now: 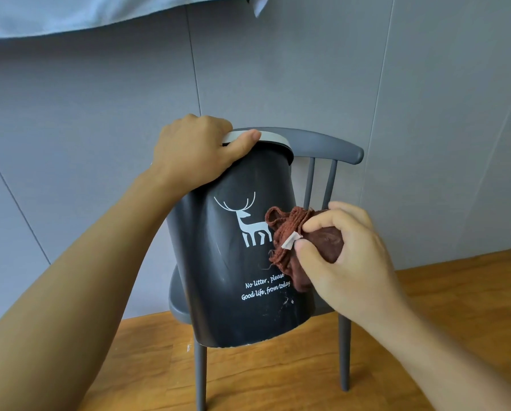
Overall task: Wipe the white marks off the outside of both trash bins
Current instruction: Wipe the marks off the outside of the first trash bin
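Smooth tapered bin (236, 262) — nubby bunched cloth (289, 232)

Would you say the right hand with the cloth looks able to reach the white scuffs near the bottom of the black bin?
Probably yes. The right hand holds the crumpled brown cloth against the black plastic trash bin, just above the white scuff marks, with nothing between them.
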A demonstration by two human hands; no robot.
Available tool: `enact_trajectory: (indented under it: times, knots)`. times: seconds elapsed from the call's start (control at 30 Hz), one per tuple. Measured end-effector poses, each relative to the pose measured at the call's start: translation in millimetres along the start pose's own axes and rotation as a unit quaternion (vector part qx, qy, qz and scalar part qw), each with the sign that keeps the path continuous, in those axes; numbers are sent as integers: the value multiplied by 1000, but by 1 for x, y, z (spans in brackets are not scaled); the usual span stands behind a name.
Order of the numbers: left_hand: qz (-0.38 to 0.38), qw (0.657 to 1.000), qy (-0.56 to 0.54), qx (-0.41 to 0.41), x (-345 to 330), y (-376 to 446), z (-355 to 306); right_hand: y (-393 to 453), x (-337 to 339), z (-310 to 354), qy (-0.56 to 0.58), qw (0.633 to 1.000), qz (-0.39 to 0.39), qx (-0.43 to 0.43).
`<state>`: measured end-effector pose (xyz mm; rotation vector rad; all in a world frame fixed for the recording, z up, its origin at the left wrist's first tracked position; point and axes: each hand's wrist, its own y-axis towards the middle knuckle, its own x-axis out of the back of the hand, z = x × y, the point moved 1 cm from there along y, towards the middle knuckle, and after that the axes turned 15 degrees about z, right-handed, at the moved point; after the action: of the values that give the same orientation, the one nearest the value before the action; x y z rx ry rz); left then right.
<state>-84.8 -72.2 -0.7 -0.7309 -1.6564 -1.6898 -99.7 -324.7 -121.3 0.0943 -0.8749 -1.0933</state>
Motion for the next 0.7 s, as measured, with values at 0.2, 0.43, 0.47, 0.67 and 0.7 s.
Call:
enact_trajectory:
  times: [0.2, 0.43, 0.47, 0.67, 0.7]
  knots:
    - [-3, 1000, 3, -3, 0, 0, -3, 8, 28, -1, 83, 994, 21, -61]
    - [-10, 1000, 6, -6, -1, 0, -6, 0, 45, 2, -290, 956, -48, 17]
    - [-10, 1000, 7, -6, -1, 0, -6, -3, 40, 4, -315, 947, -47, 27]
    - [-12, 1000, 9, -10, -2, 2, -10, -13, 7, 7, -121, 985, 42, 118]
    - [-11, 1000, 5, -8, -2, 3, -9, -12, 5, 5, -59, 990, 44, 116]
